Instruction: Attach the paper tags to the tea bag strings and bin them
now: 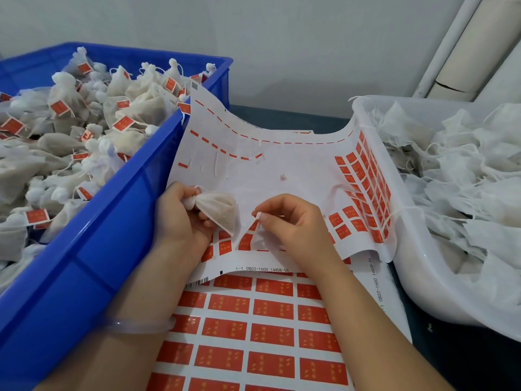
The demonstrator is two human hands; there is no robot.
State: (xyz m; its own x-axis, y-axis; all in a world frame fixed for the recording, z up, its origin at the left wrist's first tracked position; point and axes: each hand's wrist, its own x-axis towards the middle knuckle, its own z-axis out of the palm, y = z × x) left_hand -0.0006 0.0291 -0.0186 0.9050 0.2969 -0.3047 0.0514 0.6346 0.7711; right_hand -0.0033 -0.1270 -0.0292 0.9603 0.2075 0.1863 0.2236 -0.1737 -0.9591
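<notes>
My left hand (pixel 177 218) grips a tea bag (pixel 222 210) by its gathered neck. My right hand (pixel 293 224) pinches a red tag (pixel 249 235) on the label sheet (pixel 296 170), between the blue bin (pixel 93 249) on the left and the white tub (pixel 406 263) on the right.

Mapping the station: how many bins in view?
2. Blue bin at left, holding tagged bags; white bin at right, holding untagged bags. Others may lie off frame.
</notes>
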